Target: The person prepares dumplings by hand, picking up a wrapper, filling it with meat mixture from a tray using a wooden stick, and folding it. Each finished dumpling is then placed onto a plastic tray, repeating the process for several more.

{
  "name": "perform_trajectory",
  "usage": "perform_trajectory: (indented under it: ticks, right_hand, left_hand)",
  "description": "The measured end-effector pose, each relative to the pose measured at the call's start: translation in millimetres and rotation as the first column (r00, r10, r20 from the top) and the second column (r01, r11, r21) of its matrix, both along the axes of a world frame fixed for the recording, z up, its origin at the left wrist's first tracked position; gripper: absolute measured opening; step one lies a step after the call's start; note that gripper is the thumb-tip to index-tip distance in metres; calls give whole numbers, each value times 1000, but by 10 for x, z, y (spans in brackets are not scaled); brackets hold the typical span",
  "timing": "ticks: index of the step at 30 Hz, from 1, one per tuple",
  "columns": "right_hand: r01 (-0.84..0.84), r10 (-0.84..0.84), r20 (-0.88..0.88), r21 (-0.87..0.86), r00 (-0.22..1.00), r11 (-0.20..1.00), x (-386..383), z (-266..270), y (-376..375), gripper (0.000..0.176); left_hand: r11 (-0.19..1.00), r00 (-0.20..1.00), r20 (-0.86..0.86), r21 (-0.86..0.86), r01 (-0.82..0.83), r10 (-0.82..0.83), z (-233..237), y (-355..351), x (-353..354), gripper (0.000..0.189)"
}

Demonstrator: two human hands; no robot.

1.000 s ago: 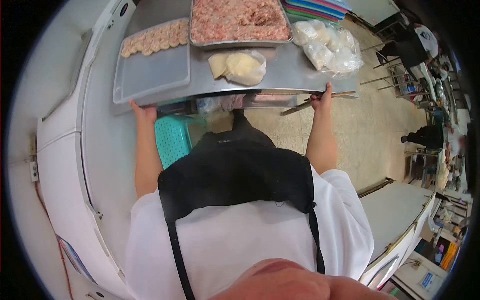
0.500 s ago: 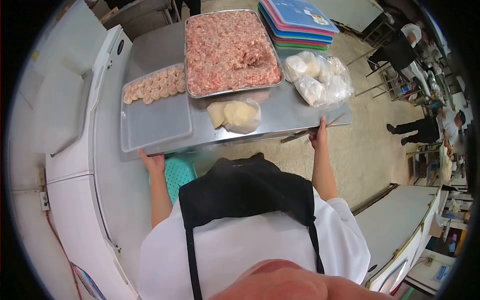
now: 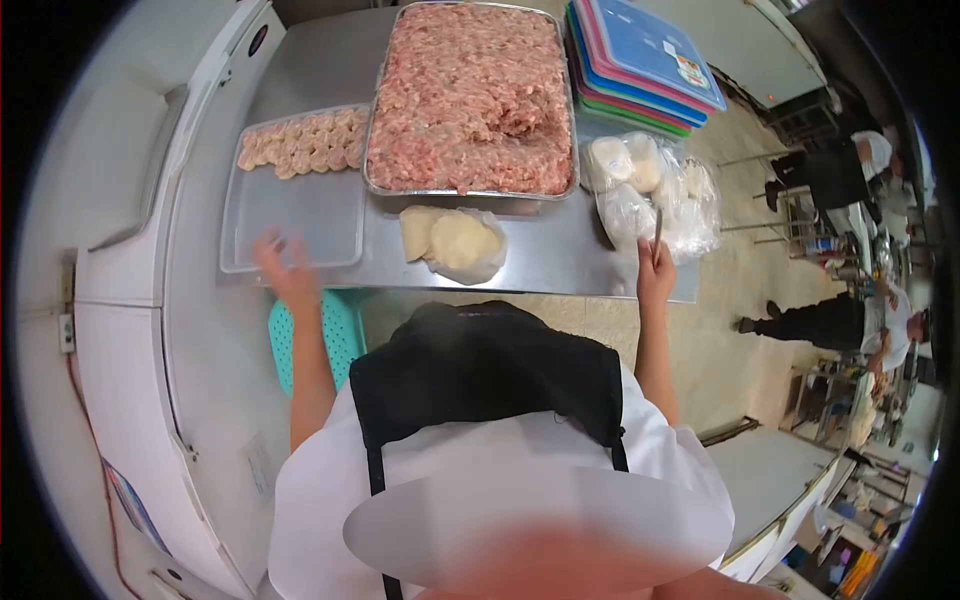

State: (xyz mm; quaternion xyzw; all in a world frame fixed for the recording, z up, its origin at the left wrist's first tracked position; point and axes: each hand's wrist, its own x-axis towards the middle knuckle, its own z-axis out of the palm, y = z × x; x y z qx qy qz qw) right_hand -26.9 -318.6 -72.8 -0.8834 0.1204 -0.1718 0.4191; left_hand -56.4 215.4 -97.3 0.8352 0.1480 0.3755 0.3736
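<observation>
My left hand [image 3: 287,272], blurred by motion, is raised at the near edge of a translucent plastic tray [image 3: 290,225]; its fingers look apart and nothing shows in them. Rows of filled dumplings [image 3: 303,143] lie along the far part of that tray. My right hand [image 3: 655,272] is closed around a thin stick-like tool [image 3: 658,228] pointing up, just in front of a plastic bag of round dough pieces [image 3: 635,175]. Between my hands, a stack of pale round wrappers [image 3: 462,243] sits partly in clear plastic. Behind it stands a large metal pan of ground meat [image 3: 470,100].
Stacked coloured plastic lids [image 3: 650,60] stand at the far right of the steel table [image 3: 560,240]. A turquoise perforated basket [image 3: 340,335] is below the table's near left edge. A white freezer [image 3: 215,300] borders the left. Two people work at the far right.
My left hand has lifted from the table edge to the tray's near edge. My right hand has risen from the edge, turning the stick-like tool upright. The view has shifted slightly.
</observation>
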Motion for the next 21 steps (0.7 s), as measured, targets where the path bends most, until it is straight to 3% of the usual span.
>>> perform_trajectory:
  ticks: [2,4,6,7,8,10,13,16,19,21]
  right_hand:
    - [-164,164,8,52,986,985,364,171,168,25]
    - [-352,352,34,163,935,922,705,364,360,19]
    - [-472,473,15,96,881,876,876,603,497,16]
    - [-525,526,4,59,851,849,954,672,533,16]
    - [-576,580,16,133,815,806,1046,622,537,18]
    - [-657,657,26,-1,754,754,1205,661,574,18]
    - [-753,771,-110,-339,627,564,1541,714,507,20]
    - [-694,711,-196,-495,675,523,1845,741,493,24]
    - [-604,549,-327,-653,769,457,2179,978,603,26]
    - [-507,517,-274,-770,811,388,2412,826,671,23]
  left_hand:
    - [953,942,-154,15,303,-297,318,-595,151,26]
    - [751,719,-244,-66,657,-651,537,-1013,355,27]
    - [636,580,-354,-60,769,-734,427,-1279,489,28]
    - [621,564,-381,-36,783,-732,353,-1351,523,29]
    - [605,546,-410,-19,796,-731,263,-1428,504,30]
    - [593,538,-443,16,805,-717,269,-1551,472,32]
    - [615,567,-474,66,786,-674,274,-1634,470,31]
    - [645,550,-538,14,764,-639,215,-1636,537,25]
    - [635,485,-566,-91,767,-667,204,-1588,659,18]
    - [595,454,-547,-104,797,-704,232,-1552,714,16]
